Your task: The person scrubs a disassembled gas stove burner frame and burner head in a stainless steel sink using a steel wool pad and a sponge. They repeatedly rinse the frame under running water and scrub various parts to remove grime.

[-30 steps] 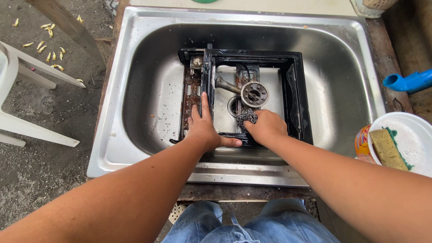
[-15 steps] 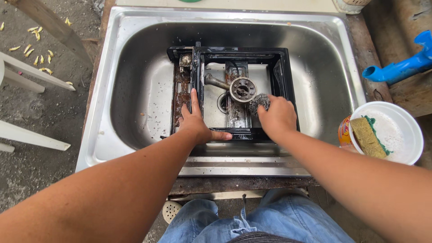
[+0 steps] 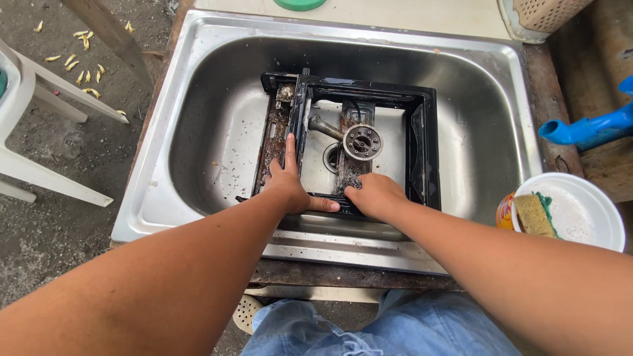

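Shiny steel makes up the big sink (image 3: 198,132), and a black stove frame (image 3: 428,145) lies flat on its bottom. Its round burner (image 3: 362,141) sits in the middle, over the drain hole.

On the near left corner of the frame rests the left hand (image 3: 288,188). It is open and flat, with one finger pointing up along the frame's left bar and the thumb lying along the near edge. Just beside it, the right hand (image 3: 373,196) is curled shut on the near edge of the frame. Something may be under it, but I cannot tell.

Bare sink floor shows on the frame's left and right sides. The back edge is close to the far wall.

Outside the sink, on the right, sits a white bowl (image 3: 587,217) with a yellow sponge (image 3: 531,215).
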